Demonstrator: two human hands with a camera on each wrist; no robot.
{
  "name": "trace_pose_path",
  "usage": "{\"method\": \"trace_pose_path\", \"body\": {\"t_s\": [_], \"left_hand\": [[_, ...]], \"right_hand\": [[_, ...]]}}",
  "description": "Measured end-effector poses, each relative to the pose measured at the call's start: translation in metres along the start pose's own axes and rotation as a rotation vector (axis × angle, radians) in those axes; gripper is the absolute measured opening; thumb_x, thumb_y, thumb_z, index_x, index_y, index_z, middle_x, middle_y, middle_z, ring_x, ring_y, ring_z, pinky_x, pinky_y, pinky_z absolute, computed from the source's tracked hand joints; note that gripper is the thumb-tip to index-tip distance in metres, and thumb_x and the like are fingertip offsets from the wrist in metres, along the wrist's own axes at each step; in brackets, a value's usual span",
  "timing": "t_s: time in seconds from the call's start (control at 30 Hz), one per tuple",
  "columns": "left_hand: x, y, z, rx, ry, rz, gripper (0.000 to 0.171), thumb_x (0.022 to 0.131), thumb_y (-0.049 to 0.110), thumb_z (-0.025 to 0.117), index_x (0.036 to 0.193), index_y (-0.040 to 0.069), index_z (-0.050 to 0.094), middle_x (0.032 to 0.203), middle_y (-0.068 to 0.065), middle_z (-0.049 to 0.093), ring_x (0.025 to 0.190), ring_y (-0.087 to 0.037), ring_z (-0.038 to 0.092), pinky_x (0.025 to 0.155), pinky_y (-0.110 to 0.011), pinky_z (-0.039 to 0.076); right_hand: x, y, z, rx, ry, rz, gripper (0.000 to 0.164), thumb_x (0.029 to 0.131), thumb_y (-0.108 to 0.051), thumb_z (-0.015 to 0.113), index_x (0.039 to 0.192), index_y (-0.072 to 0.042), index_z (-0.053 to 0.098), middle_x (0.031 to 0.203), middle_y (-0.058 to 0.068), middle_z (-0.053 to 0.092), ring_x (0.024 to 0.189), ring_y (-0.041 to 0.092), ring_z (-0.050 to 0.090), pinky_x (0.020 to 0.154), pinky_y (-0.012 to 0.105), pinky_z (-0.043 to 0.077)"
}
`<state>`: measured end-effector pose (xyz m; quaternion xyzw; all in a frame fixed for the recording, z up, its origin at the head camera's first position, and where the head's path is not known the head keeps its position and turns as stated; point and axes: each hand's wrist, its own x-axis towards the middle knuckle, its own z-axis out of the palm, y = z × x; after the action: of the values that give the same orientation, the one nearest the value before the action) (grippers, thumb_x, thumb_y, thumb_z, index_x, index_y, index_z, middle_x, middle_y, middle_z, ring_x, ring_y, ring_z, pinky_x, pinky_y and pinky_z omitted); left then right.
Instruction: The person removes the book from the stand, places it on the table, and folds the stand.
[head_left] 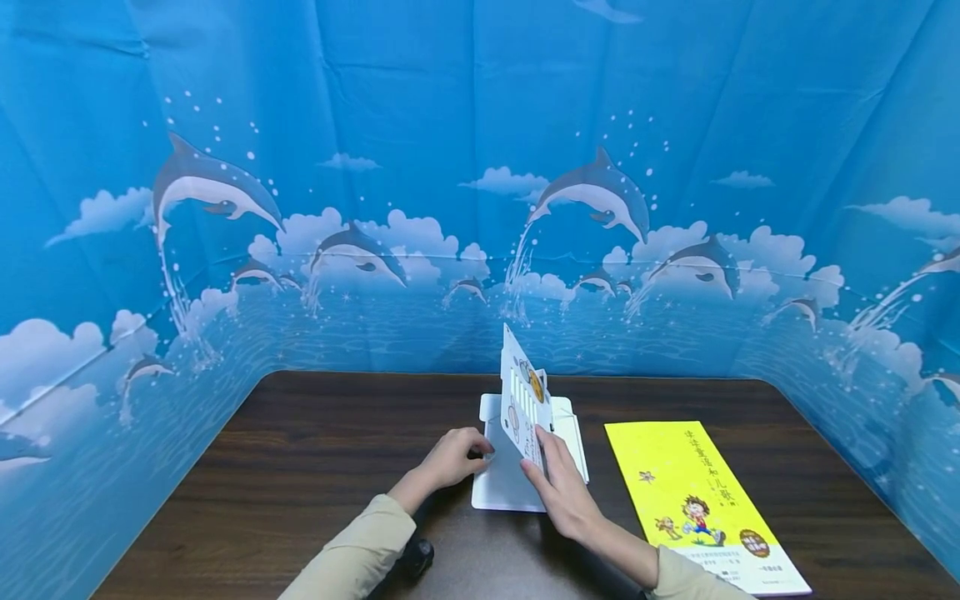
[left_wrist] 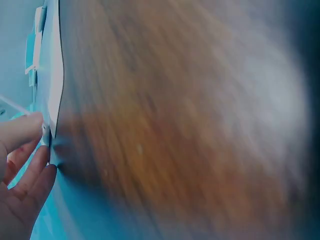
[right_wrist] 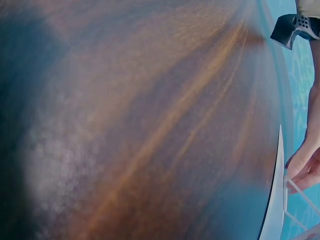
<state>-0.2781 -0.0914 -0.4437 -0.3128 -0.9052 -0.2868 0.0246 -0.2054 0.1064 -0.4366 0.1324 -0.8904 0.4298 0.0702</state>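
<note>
A white folding book stand lies on the table, its flat base point(head_left: 501, 492) down and its printed panel point(head_left: 517, 392) raised steeply above it. Cartoon pictures, lettering and a row of slots mark that panel. My right hand point(head_left: 566, 492) grips the panel's lower right edge, thumb on the printed face. At the base's left edge is my left hand point(head_left: 453, 457), thumb and fingertips pinching there. The left wrist view shows those fingers point(left_wrist: 37, 172) against the thin white edge point(left_wrist: 56, 95). In the right wrist view the stand's edge point(right_wrist: 274, 200) shows at lower right.
A yellow children's book point(head_left: 675, 467) lies face up to the right of the stand. Dark wood tabletop point(head_left: 322, 450) runs out to both sides. A blue dolphin-print curtain point(head_left: 435, 125) hangs behind and around the table. A black wrist device point(head_left: 417, 557) sits by the left forearm.
</note>
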Motion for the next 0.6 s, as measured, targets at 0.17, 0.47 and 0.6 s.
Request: {"method": "trace_pose_path", "body": {"t_s": [0.17,0.47,0.6], "left_hand": [[0.004,0.0027,0.0028,-0.027,-0.001,-0.01,0.007,0.078,0.0,0.065,0.079,0.006,0.068,0.076,-0.003,0.064,0.07,-0.011,0.059,0.062,-0.025,0.047],[0.0036,-0.0011,0.0076,-0.055,0.027,-0.022,0.009,0.075,-0.003,0.066,0.077,0.005,0.065,0.072,-0.001,0.062,0.066,-0.008,0.054,0.06,-0.022,0.045],[0.0025,-0.0007,0.0083,-0.042,0.035,-0.013,0.009,0.075,-0.005,0.066,0.075,0.004,0.064,0.07,-0.001,0.06,0.065,-0.009,0.053,0.06,-0.023,0.044]], "right_hand": [[0.0004,0.0,-0.0001,0.006,0.018,0.002,0.06,0.093,-0.043,0.042,0.142,-0.011,0.027,0.135,0.012,0.035,0.114,0.026,0.04,0.094,0.047,0.035],[-0.0003,0.0018,0.0005,0.022,0.039,-0.001,0.056,0.094,-0.037,0.041,0.142,-0.011,0.028,0.134,0.013,0.036,0.112,0.027,0.041,0.091,0.047,0.037],[-0.0019,0.0058,0.0001,0.075,0.085,-0.025,0.053,0.095,-0.034,0.037,0.141,-0.009,0.028,0.133,0.016,0.036,0.112,0.031,0.042,0.088,0.048,0.039]]}}
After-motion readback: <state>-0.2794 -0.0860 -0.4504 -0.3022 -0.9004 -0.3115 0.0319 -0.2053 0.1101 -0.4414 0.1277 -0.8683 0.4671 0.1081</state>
